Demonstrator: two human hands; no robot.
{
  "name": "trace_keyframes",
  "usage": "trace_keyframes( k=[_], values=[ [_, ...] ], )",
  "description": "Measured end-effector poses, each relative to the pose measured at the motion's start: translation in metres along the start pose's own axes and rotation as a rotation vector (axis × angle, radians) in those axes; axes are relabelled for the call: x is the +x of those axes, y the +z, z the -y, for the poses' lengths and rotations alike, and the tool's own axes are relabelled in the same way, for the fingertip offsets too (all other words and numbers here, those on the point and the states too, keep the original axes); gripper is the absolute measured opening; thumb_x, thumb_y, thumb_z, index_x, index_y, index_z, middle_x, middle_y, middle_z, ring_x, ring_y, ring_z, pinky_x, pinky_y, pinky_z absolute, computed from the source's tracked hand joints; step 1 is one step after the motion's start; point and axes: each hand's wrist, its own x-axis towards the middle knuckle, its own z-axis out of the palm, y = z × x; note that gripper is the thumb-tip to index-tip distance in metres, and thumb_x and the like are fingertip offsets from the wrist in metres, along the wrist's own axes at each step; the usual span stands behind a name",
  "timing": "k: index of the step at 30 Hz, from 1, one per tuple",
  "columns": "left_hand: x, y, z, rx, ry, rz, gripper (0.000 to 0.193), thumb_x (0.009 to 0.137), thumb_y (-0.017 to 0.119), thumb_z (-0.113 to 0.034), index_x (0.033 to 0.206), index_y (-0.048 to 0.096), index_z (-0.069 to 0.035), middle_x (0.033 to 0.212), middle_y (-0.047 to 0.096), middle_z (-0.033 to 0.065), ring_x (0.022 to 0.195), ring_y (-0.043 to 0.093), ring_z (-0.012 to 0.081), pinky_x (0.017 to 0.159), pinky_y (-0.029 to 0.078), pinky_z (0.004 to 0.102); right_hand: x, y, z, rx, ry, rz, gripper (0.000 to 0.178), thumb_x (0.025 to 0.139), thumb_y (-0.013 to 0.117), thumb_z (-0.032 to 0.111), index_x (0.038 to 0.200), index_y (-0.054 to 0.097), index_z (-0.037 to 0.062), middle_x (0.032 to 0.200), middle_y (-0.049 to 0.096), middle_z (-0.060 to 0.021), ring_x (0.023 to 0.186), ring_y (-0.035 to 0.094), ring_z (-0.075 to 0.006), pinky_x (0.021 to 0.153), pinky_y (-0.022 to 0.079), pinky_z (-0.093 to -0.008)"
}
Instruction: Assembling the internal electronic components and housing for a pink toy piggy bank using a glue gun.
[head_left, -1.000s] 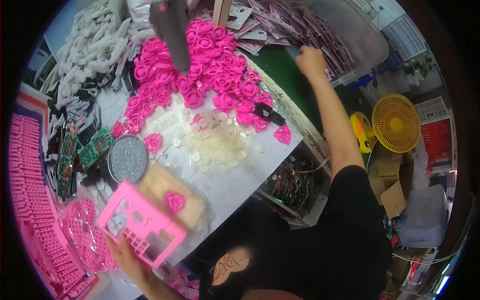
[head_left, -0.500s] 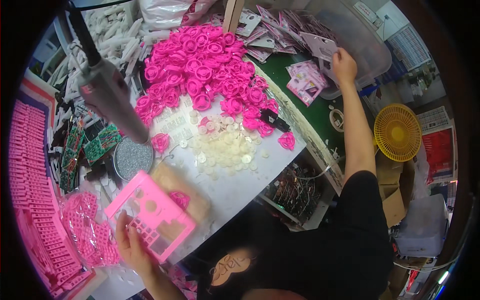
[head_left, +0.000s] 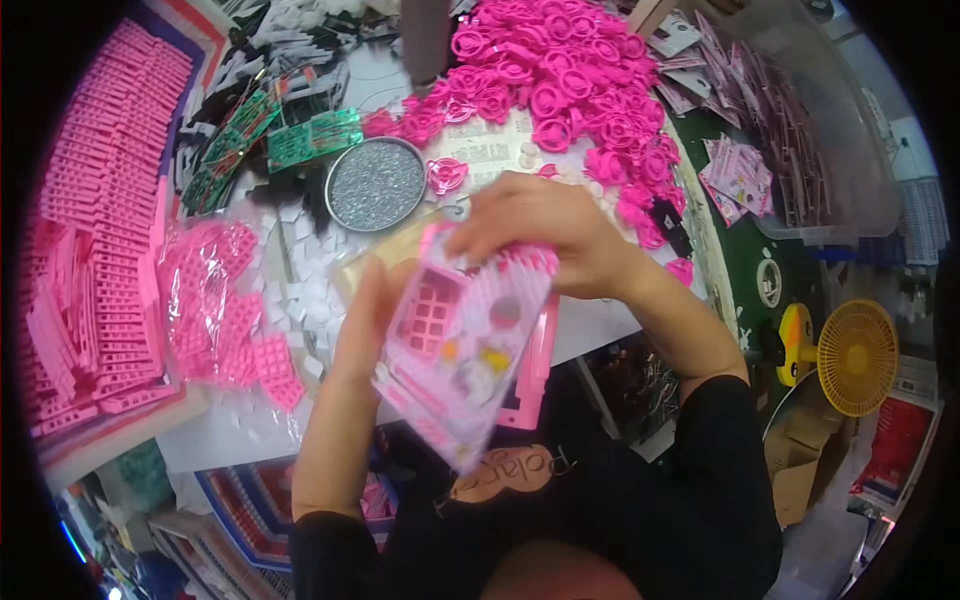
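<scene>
Over the table's near edge, my left hand (head_left: 368, 310) grips the left side of a pink plastic casing (head_left: 541, 360) with a grid of square openings. My right hand (head_left: 550, 230) holds the upper part of a printed pink card (head_left: 465, 365) with cut-out holes; motion blurs it. The card lies tilted across the front of the casing and covers much of it. Whether card and casing touch I cannot tell. Behind them a tan block (head_left: 385, 255) shows in part. Beyond my hands stands a round tin of grey granules (head_left: 375, 185).
Pink plastic rings (head_left: 570, 75) form a heap at the back. Green circuit boards (head_left: 315, 138) lie left of it. At left are a bag of pink keypads (head_left: 205, 310) and a box of pink casings (head_left: 110, 200). Cards (head_left: 740, 175), a clear bin (head_left: 850, 150) and a yellow fan (head_left: 858, 355) are at right.
My right hand has come from the card bin to the casing, bringing a printed card. The casing has been lifted closer to me. The view has swung left.
</scene>
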Motion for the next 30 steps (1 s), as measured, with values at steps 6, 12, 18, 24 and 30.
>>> trace_keyframes(
  k=[6,12,18,24,30],
  values=[
    [-0.031,-0.029,-0.013,0.136,0.271,-0.202,0.045,0.103,0.055,-0.037,0.135,0.056,-0.004,0.121,0.066,0.0076,0.105,0.065,0.0163,0.091,0.052,0.0309,-0.024,0.044,-0.018,0.402,0.643,-0.373,0.063,0.092,0.071,0.017,0.148,0.044,0.0089,0.128,0.063,-0.0108,0.117,0.059,-0.0203,0.097,0.051,-0.0365],
    [-0.021,-0.028,0.008,0.799,0.733,-0.661,0.044,0.105,0.050,-0.024,0.140,0.047,0.003,0.126,0.057,0.0097,0.108,0.058,0.0193,0.094,0.045,0.0309,-0.021,0.108,0.006,1.022,0.550,-0.425,0.060,0.099,0.065,0.016,0.151,0.038,0.0024,0.136,0.054,-0.0099,0.124,0.053,-0.0165,0.102,0.047,-0.0347],
    [-0.023,-0.007,0.013,0.801,0.886,-0.593,0.079,0.095,0.061,-0.014,0.160,0.019,0.000,0.106,0.048,0.0045,0.083,0.044,0.0103,0.070,0.037,0.0228,-0.009,0.111,0.021,0.732,0.467,-0.434,0.059,0.098,0.067,0.020,0.147,0.040,-0.0008,0.130,0.059,-0.0098,0.116,0.057,-0.0168,0.099,0.047,-0.0324],
    [-0.028,-0.008,0.009,0.906,0.658,-0.561,0.106,0.070,0.079,-0.006,0.159,0.021,0.001,0.117,0.050,0.0067,0.086,0.048,0.0117,0.071,0.046,0.0252,-0.016,0.098,0.022,0.534,0.498,-0.244,0.064,0.094,0.071,0.028,0.144,0.043,-0.0014,0.119,0.064,-0.0131,0.107,0.062,-0.0186,0.091,0.049,-0.0333],
    [-0.020,-0.011,0.011,0.881,0.756,-0.550,0.105,0.069,0.078,-0.005,0.158,0.023,0.002,0.109,0.048,0.0052,0.077,0.043,0.0105,0.066,0.042,0.0233,-0.014,0.089,0.027,0.527,0.524,-0.181,0.067,0.093,0.072,0.030,0.145,0.043,-0.0003,0.112,0.067,-0.0146,0.098,0.066,-0.0197,0.085,0.052,-0.0339]
  ],
)
